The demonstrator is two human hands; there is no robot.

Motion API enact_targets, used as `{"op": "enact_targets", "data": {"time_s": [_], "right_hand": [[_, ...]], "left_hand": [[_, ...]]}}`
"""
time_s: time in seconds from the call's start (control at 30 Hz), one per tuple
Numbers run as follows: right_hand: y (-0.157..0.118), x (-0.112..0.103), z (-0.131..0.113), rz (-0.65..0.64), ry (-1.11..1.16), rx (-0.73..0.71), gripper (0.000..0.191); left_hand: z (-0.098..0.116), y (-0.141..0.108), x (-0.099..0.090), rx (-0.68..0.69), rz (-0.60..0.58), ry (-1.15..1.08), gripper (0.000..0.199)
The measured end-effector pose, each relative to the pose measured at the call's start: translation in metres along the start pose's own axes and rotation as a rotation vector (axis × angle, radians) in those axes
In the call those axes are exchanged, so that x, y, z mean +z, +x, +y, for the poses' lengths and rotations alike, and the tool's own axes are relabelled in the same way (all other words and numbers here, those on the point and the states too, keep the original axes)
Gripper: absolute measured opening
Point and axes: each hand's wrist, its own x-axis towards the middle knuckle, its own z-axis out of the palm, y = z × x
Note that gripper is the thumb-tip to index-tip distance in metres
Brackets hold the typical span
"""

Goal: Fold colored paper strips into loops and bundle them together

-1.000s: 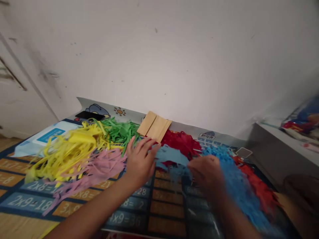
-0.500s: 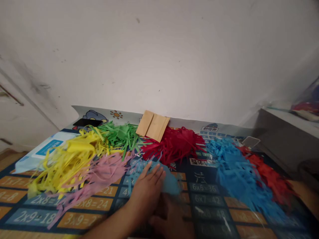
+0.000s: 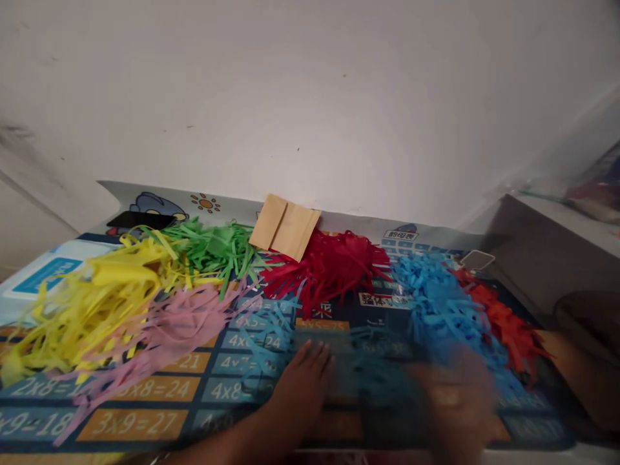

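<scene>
My left hand (image 3: 307, 374) lies flat with its fingers stretched forward, pressed on the middle of a light-blue fringed piece of tissue paper (image 3: 266, 345). Strips of that piece spread out on both sides of the hand. My right hand (image 3: 460, 397) is smeared by motion, over the lower part of the bright-blue tissue fringe (image 3: 440, 297); its fingers cannot be made out. Pink tissue fringe (image 3: 188, 316) lies left of my left hand, and dark-red fringe (image 3: 334, 265) is beyond it.
Yellow fringe (image 3: 116, 278) and green fringe (image 3: 217, 245) lie at the left, orange-red fringe (image 3: 504, 316) at the right. A brown paper packet (image 3: 285, 226) leans over the red fringe. There are also a wipes pack (image 3: 48, 274), a phone (image 3: 140, 219) and a printed multiplication mat (image 3: 140, 423).
My right hand has moved from beside my left hand out to the right. The light-blue piece now lies spread under my left hand. The view has shifted slightly.
</scene>
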Motion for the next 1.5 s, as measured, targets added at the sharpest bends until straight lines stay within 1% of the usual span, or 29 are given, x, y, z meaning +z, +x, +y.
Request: {"op": "enact_targets", "data": {"time_s": [0.03, 0.07, 0.1, 0.13, 0.17, 0.2, 0.27, 0.3, 0.37, 0.43, 0.47, 0.53, 0.6, 0.7, 0.77, 0.97, 1.13, 1.17, 1.23, 1.27, 1.3, 1.33, 1.4, 1.43, 1.47, 1.5], "right_hand": [[-0.014, 0.007, -0.002, -0.221, -0.082, -0.23, 0.054], [-0.026, 0.018, -0.004, -0.465, -0.132, -0.408, 0.055], [-0.035, 0.029, -0.006, -0.623, -0.169, -0.493, 0.051], [-0.039, 0.039, -0.006, -0.736, -0.199, -0.52, 0.047], [-0.039, 0.048, -0.006, -0.791, -0.222, -0.506, 0.044], [-0.034, 0.053, -0.006, -0.805, -0.238, -0.468, 0.04], [-0.017, 0.056, -0.007, -0.828, -0.252, -0.384, 0.028], [-0.006, 0.056, -0.008, -0.848, -0.258, -0.344, 0.024], [0.012, 0.057, -0.014, -0.904, -0.293, -0.276, 0.023], [0.024, 0.063, -0.021, -0.938, -0.356, -0.249, 0.025], [0.028, 0.068, -0.023, -0.94, -0.39, -0.247, 0.024], [0.031, 0.078, -0.025, -0.927, -0.451, -0.242, 0.022], [0.032, 0.087, -0.024, -0.909, -0.488, -0.233, 0.022], [0.033, 0.093, -0.021, -0.895, -0.528, -0.218, 0.019], [0.033, 0.093, -0.019, -0.893, -0.543, -0.206, 0.018], [0.032, 0.092, -0.016, -0.864, -0.548, -0.194, 0.013], [0.036, 0.095, -0.017, -0.89, -0.549, -0.196, 0.013], [0.038, 0.093, -0.018, -0.883, -0.563, -0.201, 0.013], [0.041, 0.085, -0.021, -0.798, -0.616, -0.247, 0.013], [0.041, 0.08, -0.023, -0.734, -0.629, -0.299, 0.012], [0.039, 0.075, -0.025, -0.69, -0.607, -0.385, 0.01], [0.036, 0.07, -0.025, -0.679, -0.551, -0.494, 0.01], [0.026, 0.064, -0.023, -0.755, -0.391, -0.708, 0.02], [0.022, 0.063, -0.02, -0.813, -0.332, -0.774, 0.023], [0.019, 0.064, -0.016, -0.861, -0.308, -0.799, 0.025], [0.019, 0.066, -0.012, -0.896, -0.309, -0.781, 0.025]], "left_hand": [[0.001, 0.001, 0.002, -0.012, -0.002, -0.019, 0.043], [0.0, 0.0, 0.004, -0.018, -0.01, -0.037, 0.042], [-0.001, -0.002, 0.005, -0.02, -0.023, -0.047, 0.041], [-0.004, -0.006, 0.005, -0.014, -0.033, -0.058, 0.038], [-0.009, -0.011, 0.004, -0.009, -0.034, -0.076, 0.036], [-0.015, -0.016, 0.001, -0.02, -0.017, -0.111, 0.033], [-0.03, -0.025, -0.009, -0.083, 0.05, -0.209, 0.029], [-0.038, -0.028, -0.015, -0.131, 0.086, -0.258, 0.028], [-0.05, -0.027, -0.028, -0.248, 0.13, -0.319, 0.022], [-0.057, -0.019, -0.038, -0.345, 0.128, -0.32, 0.014], [-0.058, -0.013, -0.042, -0.388, 0.118, -0.306, 0.016], [-0.059, -0.002, -0.045, -0.441, 0.075, -0.247, 0.025], [-0.06, 0.007, -0.044, -0.475, 0.032, -0.195, 0.025], [-0.064, 0.015, -0.041, -0.511, -0.006, -0.178, 0.018], [-0.066, 0.017, -0.04, -0.515, -0.022, -0.181, 0.016], [-0.069, 0.022, -0.04, -0.535, -0.085, -0.188, 0.018], [-0.067, 0.023, -0.043, -0.519, -0.112, -0.183, 0.014], [-0.067, 0.022, -0.042, -0.513, -0.087, -0.161, 0.012], [-0.065, 0.021, -0.039, -0.464, 0.034, -0.076, 0.01], [-0.065, 0.021, -0.038, -0.402, 0.102, -0.025, 0.01], [-0.064, 0.02, -0.037, -0.304, 0.147, 0.024, 0.011], [-0.064, 0.02, -0.036, -0.186, 0.158, 0.064, 0.012], [-0.063, 0.02, -0.038, 0.039, 0.097, 0.109, 0.011], [-0.062, 0.019, -0.04, 0.12, 0.046, 0.128, 0.009], [-0.06, 0.019, -0.042, 0.167, 0.005, 0.153, 0.007], [-0.057, 0.019, -0.045, 0.178, -0.02, 0.181, 0.009]]}}
